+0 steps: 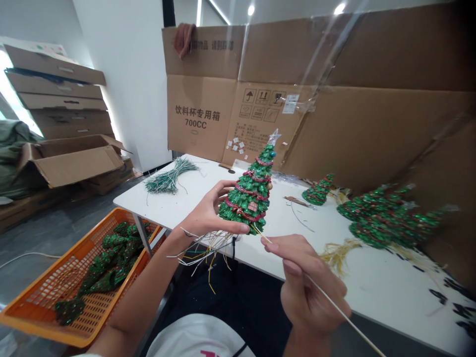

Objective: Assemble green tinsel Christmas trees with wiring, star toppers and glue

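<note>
My left hand (210,213) is closed round the lower part of a small green glitter Christmas tree (250,191) with red garlands and a silver star on top, holding it upright above the table's front edge. Several thin wires (208,250) hang loose from under the tree's base. My right hand (307,285) is pinched on a thin pale stick (345,317) whose tip touches the tree's bottom rim. The stick runs down to the lower right.
The white table (178,208) carries a bundle of green wires (169,179), one small tree (318,191) and a pile of trees (386,218) at the right. Cardboard sheets (372,124) wall the back. An orange basket (48,302) with green pieces sits at lower left.
</note>
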`<control>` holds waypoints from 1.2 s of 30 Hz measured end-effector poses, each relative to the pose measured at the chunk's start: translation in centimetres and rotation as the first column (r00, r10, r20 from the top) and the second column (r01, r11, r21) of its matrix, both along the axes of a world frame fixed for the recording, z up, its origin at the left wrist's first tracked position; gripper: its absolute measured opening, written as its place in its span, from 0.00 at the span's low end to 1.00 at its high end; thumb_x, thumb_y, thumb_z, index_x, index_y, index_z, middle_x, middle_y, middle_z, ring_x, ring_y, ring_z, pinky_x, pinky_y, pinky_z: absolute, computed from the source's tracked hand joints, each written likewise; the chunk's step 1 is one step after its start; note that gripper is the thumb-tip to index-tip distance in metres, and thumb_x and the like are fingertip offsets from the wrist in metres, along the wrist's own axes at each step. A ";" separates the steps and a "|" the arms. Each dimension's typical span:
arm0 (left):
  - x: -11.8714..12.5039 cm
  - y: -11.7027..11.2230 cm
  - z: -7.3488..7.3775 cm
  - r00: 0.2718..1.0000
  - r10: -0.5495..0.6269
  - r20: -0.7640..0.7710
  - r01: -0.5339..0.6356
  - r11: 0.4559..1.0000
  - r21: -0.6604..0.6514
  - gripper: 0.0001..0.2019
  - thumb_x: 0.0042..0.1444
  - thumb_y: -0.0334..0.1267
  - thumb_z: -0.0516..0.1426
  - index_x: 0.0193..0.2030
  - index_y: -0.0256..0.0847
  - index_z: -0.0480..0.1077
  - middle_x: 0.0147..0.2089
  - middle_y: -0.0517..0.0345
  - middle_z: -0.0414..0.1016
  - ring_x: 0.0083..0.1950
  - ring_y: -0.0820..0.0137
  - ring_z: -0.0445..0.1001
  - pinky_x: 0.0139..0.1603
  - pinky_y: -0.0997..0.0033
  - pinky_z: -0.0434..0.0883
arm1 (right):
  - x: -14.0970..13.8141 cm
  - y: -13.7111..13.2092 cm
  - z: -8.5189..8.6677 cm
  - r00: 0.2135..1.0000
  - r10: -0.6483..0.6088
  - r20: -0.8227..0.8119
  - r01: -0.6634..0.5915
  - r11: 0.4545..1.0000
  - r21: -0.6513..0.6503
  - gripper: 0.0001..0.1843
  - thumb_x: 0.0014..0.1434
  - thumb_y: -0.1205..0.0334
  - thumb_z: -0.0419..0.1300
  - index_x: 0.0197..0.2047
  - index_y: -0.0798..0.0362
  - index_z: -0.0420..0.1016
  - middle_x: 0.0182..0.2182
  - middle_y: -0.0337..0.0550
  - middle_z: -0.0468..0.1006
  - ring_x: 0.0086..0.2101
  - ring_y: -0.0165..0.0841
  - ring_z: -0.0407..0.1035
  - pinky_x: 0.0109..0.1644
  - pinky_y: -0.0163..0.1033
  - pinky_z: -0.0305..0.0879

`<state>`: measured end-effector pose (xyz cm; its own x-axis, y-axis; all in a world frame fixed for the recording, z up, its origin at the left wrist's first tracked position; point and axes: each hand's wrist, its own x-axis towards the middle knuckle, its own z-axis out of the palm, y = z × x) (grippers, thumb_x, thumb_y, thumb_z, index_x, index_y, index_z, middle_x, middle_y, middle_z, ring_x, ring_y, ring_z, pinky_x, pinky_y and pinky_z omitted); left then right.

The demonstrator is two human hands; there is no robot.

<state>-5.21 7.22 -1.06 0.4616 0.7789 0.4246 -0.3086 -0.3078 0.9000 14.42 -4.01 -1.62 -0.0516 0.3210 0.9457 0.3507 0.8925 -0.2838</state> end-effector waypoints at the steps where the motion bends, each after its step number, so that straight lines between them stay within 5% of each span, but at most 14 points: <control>1: 0.0 0.0 0.0 1.000 0.000 0.003 0.000 1.000 0.000 0.47 0.40 0.36 0.82 0.67 0.50 0.69 0.72 0.47 0.71 0.73 0.47 0.70 0.74 0.43 0.66 | 0.0 0.0 0.0 1.000 0.007 0.010 -0.007 1.000 0.002 0.22 0.63 0.85 0.58 0.54 0.58 0.83 0.43 0.50 0.86 0.45 0.42 0.82 0.44 0.48 0.79; 36: -0.4 0.2 0.3 0.996 -0.056 0.065 0.056 0.998 -0.006 0.46 0.40 0.34 0.81 0.66 0.49 0.69 0.69 0.46 0.73 0.72 0.47 0.71 0.72 0.41 0.70 | 0.5 0.1 -0.2 0.993 0.060 0.105 -0.059 0.998 -0.016 0.20 0.65 0.79 0.61 0.56 0.54 0.84 0.43 0.51 0.88 0.41 0.45 0.83 0.38 0.50 0.80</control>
